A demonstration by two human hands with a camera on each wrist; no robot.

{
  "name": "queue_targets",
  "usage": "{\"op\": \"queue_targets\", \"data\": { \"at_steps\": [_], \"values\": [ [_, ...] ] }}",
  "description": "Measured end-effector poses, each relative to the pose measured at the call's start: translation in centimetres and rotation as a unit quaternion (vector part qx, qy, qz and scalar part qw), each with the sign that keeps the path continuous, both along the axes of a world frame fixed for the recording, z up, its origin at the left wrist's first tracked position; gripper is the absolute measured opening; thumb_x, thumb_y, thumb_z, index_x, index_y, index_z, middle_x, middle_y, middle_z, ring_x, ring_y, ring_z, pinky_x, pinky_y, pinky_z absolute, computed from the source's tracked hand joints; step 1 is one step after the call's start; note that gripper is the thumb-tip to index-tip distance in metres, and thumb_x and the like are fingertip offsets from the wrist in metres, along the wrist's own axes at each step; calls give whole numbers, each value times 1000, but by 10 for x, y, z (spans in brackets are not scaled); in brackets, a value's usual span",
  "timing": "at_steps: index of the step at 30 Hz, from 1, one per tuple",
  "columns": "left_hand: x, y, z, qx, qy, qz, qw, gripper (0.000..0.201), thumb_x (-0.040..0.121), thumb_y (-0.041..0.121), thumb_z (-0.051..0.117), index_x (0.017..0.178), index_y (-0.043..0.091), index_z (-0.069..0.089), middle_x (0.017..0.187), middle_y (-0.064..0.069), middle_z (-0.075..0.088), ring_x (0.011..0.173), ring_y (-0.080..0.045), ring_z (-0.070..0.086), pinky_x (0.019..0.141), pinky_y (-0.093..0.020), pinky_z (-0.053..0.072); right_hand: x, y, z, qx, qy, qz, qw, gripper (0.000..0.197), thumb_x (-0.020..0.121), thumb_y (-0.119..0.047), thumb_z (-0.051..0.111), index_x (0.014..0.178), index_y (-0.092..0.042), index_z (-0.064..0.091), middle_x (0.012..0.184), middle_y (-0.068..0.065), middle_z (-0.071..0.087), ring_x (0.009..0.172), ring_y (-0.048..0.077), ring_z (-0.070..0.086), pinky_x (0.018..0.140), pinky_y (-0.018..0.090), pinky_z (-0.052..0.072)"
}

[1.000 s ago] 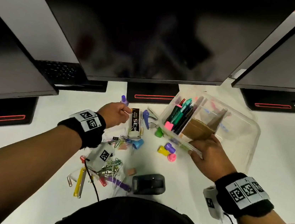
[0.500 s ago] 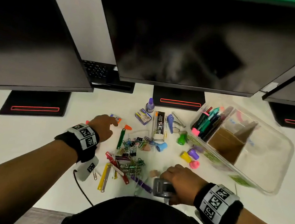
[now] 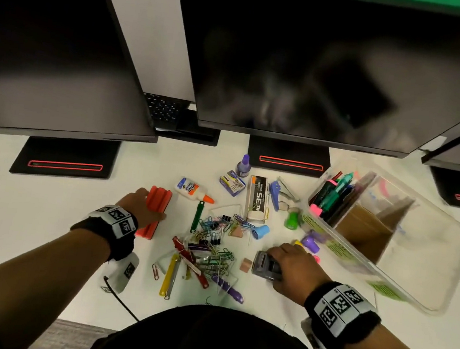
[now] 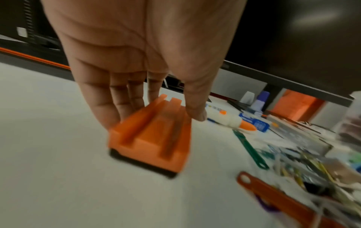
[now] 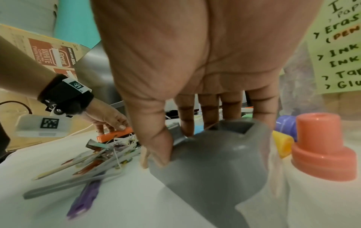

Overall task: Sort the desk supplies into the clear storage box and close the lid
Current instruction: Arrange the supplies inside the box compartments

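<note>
An orange whiteboard eraser [image 3: 158, 203] [image 4: 154, 138] lies on the white desk at the left. My left hand [image 3: 150, 205] [image 4: 156, 117] grips it, fingers on its left side and thumb on its right. Near the front edge, my right hand [image 3: 279, 260] [image 5: 181, 138] grips a grey tape dispenser [image 3: 262, 265] [image 5: 210, 166], thumb on its near side and fingers over the top. The clear storage box [image 3: 444, 258] stands open at the right, with pens [image 3: 333, 193] and a cardboard divider [image 3: 361, 228] inside. No lid is in view.
Between my hands lies a pile of paper clips and fasteners [image 3: 210, 250]. Behind it lie a glue bottle [image 3: 192, 189], a purple ink bottle [image 3: 243, 166], staple boxes [image 3: 257, 199] and a green stamp [image 3: 292, 219]. Monitors [image 3: 308, 68] overhang the back of the desk.
My right hand left the box's rim, came down to the front edge and took hold of the grey dispenser. My left hand moved left from the purple bottle onto the orange eraser.
</note>
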State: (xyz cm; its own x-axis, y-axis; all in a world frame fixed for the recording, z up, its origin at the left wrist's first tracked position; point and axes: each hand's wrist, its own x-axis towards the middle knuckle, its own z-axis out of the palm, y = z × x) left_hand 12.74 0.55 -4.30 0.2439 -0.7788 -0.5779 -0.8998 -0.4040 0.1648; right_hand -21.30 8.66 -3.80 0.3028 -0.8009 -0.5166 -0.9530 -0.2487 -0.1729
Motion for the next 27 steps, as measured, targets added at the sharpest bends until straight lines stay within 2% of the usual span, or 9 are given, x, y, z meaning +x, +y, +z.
{"op": "queue_targets", "data": {
  "at_steps": [4,9,13,15,17,19,22,25,27],
  "values": [
    [-29,-8,-5,-6,-21,-63,998,71,76,43,70,129,8,37,123,-13,54,106,-28,56,82,-35,46,0,-2,2,6,28,-28,999,54,76,-31,64,126,-22,47,120,2,53,113,24,49,88,35,48],
    [-57,-19,2,-12,-33,-134,990,62,75,40,68,121,7,42,114,-12,57,92,-27,56,71,-31,42,0,-3,19,16,5,-81,997,42,70,-36,68,105,-16,56,107,5,58,99,24,55,77,31,48],
    [-75,-30,28,-54,-79,-153,984,65,70,49,61,122,13,44,117,-12,55,102,-29,55,83,-34,48,-4,-1,59,-9,-101,-175,979,28,67,-39,69,84,-24,52,79,-4,54,73,17,53,55,22,39],
    [-93,-33,48,-66,-108,-184,975,61,69,51,58,118,16,46,117,-10,53,106,-28,54,87,-36,47,-14,0,84,-21,-153,-230,961,24,66,-37,70,76,-29,49,72,-10,53,66,11,53,50,17,35],
    [-116,-34,67,-88,-85,-214,969,51,71,48,57,110,16,49,112,-10,54,101,-27,54,83,-33,46,-30,-2,111,-44,-199,-294,934,21,67,-32,72,81,-27,58,77,-8,63,70,11,60,57,18,43],
    [-141,-32,83,-131,11,-248,960,36,72,43,58,97,17,53,101,-10,58,91,-26,55,76,-30,42,-59,-7,132,-89,-217,-368,900,25,69,-24,73,92,-20,66,85,-1,68,80,18,64,67,25,47],
    [-181,-28,98,-188,146,-318,917,30,66,45,55,87,23,51,89,0,53,92,-22,53,78,-30,40,-112,-18,148,-130,-142,-444,875,26,72,-28,71,94,-12,69,91,8,69,84,25,62,69,27,44],
    [-223,-19,106,-204,171,-397,878,44,72,50,58,105,20,53,96,3,46,97,-17,46,88,-31,39,-144,-25,147,-91,-44,-493,864,33,81,-35,62,94,-5,66,98,17,68,83,28,60,71,29,45],
    [-247,-13,104,-191,173,-433,863,47,79,45,60,115,17,50,105,-2,50,99,-20,48,87,-30,39,-151,-29,140,-54,-35,-518,853,37,87,-38,55,95,-3,61,105,19,66,91,32,61,77,33,48]
  ]
}}
